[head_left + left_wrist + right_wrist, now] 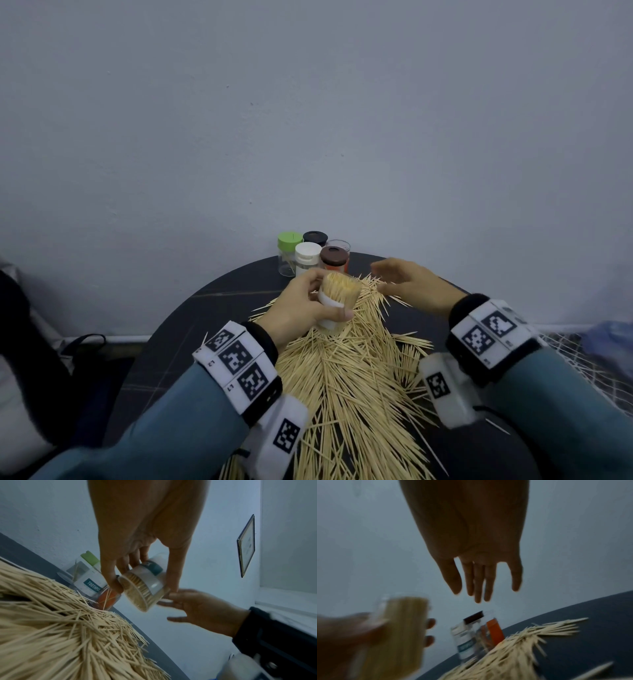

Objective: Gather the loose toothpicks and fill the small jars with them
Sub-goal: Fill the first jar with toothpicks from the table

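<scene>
My left hand [305, 305] grips a clear lidless jar [337, 303] with a white label, packed full of toothpicks, and holds it lifted and tilted above the pile; in the left wrist view fingers and thumb wrap the jar [145, 586]. A big heap of loose toothpicks [352, 370] covers the round dark table [212, 308]. My right hand [411, 282] hovers open to the right of the jar, fingers straight, holding nothing; the right wrist view shows the right hand [479, 577] spread above the jars, blurred.
A cluster of small jars stands at the table's far edge against the wall: green-lidded [289, 253], black-lidded [315, 238], white-lidded [307, 258], brown-lidded with orange label [334, 260], and a clear lidless one [339, 245]. A dark bag [34, 359] lies at left.
</scene>
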Motion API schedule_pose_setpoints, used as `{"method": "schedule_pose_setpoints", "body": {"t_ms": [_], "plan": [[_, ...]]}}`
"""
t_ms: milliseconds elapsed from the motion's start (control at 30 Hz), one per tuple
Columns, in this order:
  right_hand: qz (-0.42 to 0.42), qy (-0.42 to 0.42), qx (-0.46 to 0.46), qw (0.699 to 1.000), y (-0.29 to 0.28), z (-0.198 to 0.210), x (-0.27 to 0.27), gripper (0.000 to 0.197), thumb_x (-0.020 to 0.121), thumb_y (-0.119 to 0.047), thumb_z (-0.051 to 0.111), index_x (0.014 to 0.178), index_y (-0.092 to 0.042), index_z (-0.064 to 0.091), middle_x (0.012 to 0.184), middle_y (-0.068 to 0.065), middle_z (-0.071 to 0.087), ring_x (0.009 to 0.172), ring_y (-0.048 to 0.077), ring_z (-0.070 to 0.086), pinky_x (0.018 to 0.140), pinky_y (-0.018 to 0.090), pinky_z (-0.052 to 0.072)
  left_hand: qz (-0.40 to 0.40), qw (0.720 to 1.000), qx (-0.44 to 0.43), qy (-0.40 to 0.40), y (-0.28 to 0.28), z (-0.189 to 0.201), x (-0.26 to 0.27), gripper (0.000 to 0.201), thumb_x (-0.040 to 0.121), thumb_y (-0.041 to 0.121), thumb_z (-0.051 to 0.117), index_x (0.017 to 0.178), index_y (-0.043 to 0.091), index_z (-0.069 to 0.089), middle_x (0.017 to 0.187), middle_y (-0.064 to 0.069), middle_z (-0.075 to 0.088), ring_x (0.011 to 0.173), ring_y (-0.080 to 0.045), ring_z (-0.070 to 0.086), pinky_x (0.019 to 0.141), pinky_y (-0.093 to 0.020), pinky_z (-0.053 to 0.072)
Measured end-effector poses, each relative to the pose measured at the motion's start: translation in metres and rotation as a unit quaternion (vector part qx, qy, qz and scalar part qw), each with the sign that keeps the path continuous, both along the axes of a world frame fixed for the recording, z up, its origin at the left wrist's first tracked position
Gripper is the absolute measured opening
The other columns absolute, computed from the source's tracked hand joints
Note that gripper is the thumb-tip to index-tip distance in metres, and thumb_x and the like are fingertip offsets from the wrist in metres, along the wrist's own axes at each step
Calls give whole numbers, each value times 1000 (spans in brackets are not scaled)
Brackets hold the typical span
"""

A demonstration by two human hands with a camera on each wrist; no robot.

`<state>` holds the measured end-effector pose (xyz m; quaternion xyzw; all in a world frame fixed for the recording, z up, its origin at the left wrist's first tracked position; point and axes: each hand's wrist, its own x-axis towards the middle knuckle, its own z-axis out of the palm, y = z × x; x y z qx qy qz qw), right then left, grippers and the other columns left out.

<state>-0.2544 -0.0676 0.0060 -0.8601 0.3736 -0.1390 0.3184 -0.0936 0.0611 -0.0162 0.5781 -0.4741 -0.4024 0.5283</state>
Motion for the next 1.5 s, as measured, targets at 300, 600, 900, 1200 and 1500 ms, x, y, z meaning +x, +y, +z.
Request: {"method": "schedule_pose_setpoints", "body": {"t_ms": [300,600,900,1200,1500], "plan": [[-9,397,-88,914,-75,-22,40,100,80,-4,67,150,-23,-3,154,16,14,141,31,21,107,41,35,6,999,-39,-12,-14,10,27,59,67,-1,78,119,10,54,114,-5,65,105,-18,62,84,-21,52],[-19,438,-111,892,-88,-40,67,57,99,-23,41,148,-10,15,152,14,25,139,26,28,107,28,23,13,999,-30,-7,-24,10,40,58,68,0,79,118,12,53,115,-8,64,107,-21,61,82,-22,52],[-44,376,-145,914,-74,-50,51,25,92,-15,49,111,-2,60,115,15,62,103,30,61,79,29,48,1,1000,-18,-22,-21,11,29,65,67,2,80,125,10,51,120,-8,62,112,-21,58,92,-29,50],[-42,333,-169,927,-15,-34,23,25,90,-19,53,112,-15,65,116,11,59,104,29,60,88,37,51,0,999,-14,-38,-12,13,20,63,69,3,79,124,11,50,121,-7,61,112,-18,57,81,-16,49],[-70,288,-65,953,2,-31,9,50,84,-20,65,127,-9,42,122,9,56,107,22,56,86,29,48,-12,1000,-16,-22,1,14,15,61,69,2,78,121,16,49,121,-5,59,112,-17,56,82,-18,49]]}}
